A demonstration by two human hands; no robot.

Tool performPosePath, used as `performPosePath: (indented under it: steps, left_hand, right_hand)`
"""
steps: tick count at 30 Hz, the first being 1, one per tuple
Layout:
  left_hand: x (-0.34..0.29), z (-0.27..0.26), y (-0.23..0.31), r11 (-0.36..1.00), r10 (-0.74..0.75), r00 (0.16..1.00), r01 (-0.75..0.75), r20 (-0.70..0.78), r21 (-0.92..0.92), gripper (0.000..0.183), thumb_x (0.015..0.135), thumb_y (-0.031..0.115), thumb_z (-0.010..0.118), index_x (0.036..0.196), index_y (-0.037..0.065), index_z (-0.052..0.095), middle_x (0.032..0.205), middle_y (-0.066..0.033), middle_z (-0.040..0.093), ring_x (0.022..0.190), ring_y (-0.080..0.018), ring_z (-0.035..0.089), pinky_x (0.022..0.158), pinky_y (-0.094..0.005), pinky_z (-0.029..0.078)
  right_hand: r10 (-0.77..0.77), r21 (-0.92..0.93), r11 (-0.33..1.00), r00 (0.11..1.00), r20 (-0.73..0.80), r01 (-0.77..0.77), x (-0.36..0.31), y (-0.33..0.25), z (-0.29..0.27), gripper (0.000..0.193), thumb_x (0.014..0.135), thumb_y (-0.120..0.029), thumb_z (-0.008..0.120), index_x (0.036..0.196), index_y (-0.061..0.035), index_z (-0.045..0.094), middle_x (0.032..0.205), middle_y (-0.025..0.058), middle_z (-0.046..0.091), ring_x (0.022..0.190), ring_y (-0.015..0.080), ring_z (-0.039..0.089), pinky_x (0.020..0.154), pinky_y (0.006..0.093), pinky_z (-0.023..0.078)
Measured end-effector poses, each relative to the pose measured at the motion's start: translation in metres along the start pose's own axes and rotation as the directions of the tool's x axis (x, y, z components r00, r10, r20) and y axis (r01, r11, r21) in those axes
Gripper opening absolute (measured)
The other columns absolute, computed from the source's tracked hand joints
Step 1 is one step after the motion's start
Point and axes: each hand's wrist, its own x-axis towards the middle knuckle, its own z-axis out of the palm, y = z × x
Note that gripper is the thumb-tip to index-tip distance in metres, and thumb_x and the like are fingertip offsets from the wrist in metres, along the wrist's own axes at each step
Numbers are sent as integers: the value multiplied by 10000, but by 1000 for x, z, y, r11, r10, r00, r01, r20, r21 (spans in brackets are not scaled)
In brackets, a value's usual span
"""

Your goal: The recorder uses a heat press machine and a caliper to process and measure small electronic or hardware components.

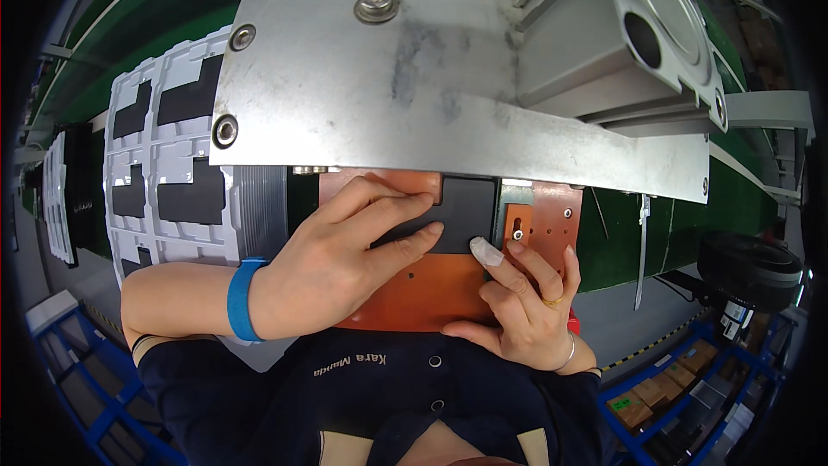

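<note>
"How are your hands set?"

"My left hand reaches in from the left, a blue band at its wrist, back upward, fingers bent. Its thumb and index fingertips sit slightly apart at the black flat piece; how hard they press, I cannot tell. My right hand has its fingers spread, the white-wrapped index fingertip by the piece's near right corner, thumb pointing left along the near edge of the orange plate."

"And the piece?"

"Flat, toward the orange plate's far edge, partly under my left hand."

"What's around you?"

"On the left, white trays bearing black cut sheets. Across the plate's far edge, a bolted metal housing. Right of that, the green desk; past its near edge, a round black object and cardboard boxes."
</note>
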Motion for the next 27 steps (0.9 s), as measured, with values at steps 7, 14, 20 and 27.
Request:
performPosePath:
  steps: [7, 14, 20, 27]
  left_hand:
    - [0, 0, 0, 1000, 5, 1000, -5, -8, 1, 346, 660, 70, 751, 1002, 33, 714, 1081, -120, 607, 995, -264, 538, 851, -352, 467]
    - [1, 1, 1, 1000, 15, 1000, -15, -26, 17, 312, 680, 58, 743, 990, 32, 714, 1076, -117, 611, 975, -265, 546, 850, -349, 472]
    - [-2, 2, -2, 998, 51, 998, -51, -23, 26, 342, 665, 54, 683, 1003, 5, 689, 1088, -140, 593, 977, -281, 539, 863, -353, 468]
    - [-2, -3, 1, 990, 115, 993, -115, 8, 79, 381, 699, 8, 659, 1080, 22, 663, 1149, -171, 550, 965, -321, 519, 879, -397, 449]
  right_hand:
    - [3, 5, 1000, 1000, 5, -3, 0, 0, 0, 440, 747, -591, 641, 748, -158, 567, 1280, 13, 563, 1138, 192, 487, 1085, 498, 156]
    - [4, 9, 1000, 1000, -1, -4, 0, -1, 0, 437, 751, -590, 639, 758, -160, 565, 1274, 12, 566, 1122, 189, 491, 1088, 491, 156]
    - [1, 20, 1000, 1000, -12, -1, 3, -1, -1, 426, 752, -568, 648, 777, -149, 572, 1269, 19, 566, 1112, 193, 495, 1091, 486, 167]
    - [25, 140, 990, 992, -127, -7, -5, 8, -1, 443, 726, -505, 709, 890, -110, 593, 1262, 74, 567, 1105, 267, 506, 1077, 489, 203]
